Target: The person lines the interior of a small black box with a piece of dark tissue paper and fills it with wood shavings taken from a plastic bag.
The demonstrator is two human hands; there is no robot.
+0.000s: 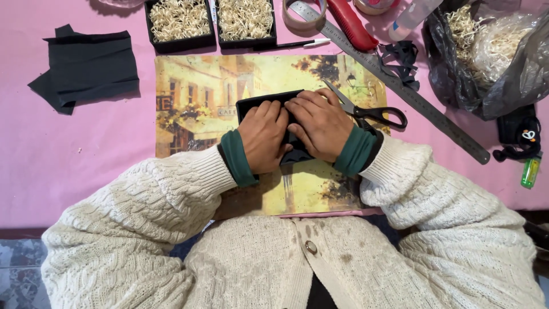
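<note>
A small black box (254, 103) lies on a yellow picture mat (194, 97) in front of me. My left hand (264, 136) presses down on the box's left half, fingers curled over it. Over its right half my right hand (320, 123) lies flat, fingertips meeting the left hand's. A bit of black fabric (294, 155) shows beneath the hands. Black-handled scissors (374, 113) rest on the mat just right of my right hand.
Two black boxes filled with straw (180, 23) (246, 20) stand at the back. Folded black cloth (88, 68) lies left. A metal ruler (412, 94), red cutter (351, 23), tape roll (303, 14), black scraps (403, 60) and a bag of straw (492, 51) lie right. A green lighter (530, 171) sits far right.
</note>
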